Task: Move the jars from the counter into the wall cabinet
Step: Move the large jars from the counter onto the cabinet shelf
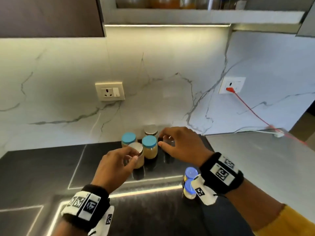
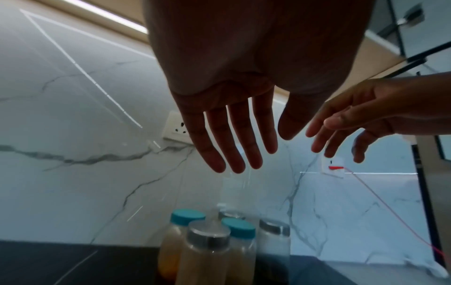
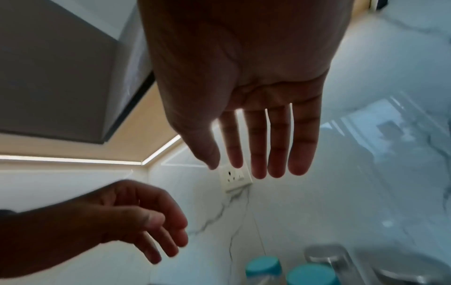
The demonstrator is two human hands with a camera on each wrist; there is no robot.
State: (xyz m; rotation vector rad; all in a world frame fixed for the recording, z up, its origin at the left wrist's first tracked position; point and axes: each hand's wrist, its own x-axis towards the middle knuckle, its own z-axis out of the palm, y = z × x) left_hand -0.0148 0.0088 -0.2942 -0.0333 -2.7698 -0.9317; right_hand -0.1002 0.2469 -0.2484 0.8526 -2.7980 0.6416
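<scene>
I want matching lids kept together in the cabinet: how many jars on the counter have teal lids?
2: one teal-lidded jar at the cluster's back left, another at its centre between both hands. None seems hidden; the rest have silver lids.

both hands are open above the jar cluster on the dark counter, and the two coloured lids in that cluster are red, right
Not quite: the two coloured lids are teal, not red, as the left wrist view shows plainly. The rest stands: the left hand and right hand are open above the jar cluster on the dark counter.
</scene>
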